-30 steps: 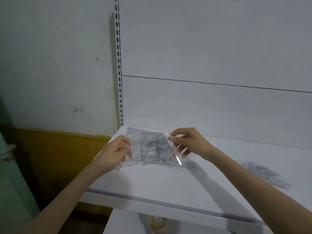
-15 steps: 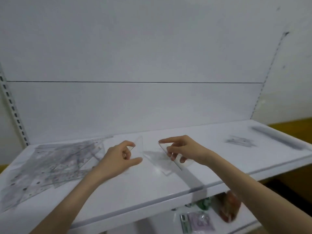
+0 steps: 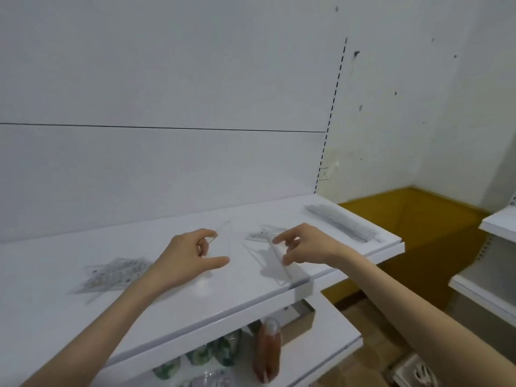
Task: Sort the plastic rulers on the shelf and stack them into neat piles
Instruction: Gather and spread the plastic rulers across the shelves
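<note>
These see-through rulers barely show against the white shelf [image 3: 55, 303]; all you get is edges and faint glints. The left hand [image 3: 192, 255] hovers just over the shelf with its fingers curled and its thumb stretched to the right. It grips a clear triangle [image 3: 223, 244] that stands tilted up, and the triangle's lower corner is lost behind the hand. The right hand [image 3: 304, 247] reaches in from the near right and pinches a second triangle [image 3: 275, 251] between forefinger and thumb. That triangle's long edge slants toward the near lip of the shelf, with its shadow lying beneath. The two hands are near each other at mid-shelf, apart. Just beyond the right hand's forefinger lies a small pile [image 3: 261, 233], too faint to count. Left of the left wrist sits a loose heap [image 3: 117, 275] of printed rulers, blurred. At the far right end there's a long stack [image 3: 340, 223] of straight rulers, smeared grey. Below, a bottle [image 3: 268, 350] stands with its top cut off by the shelf's lip.
</note>
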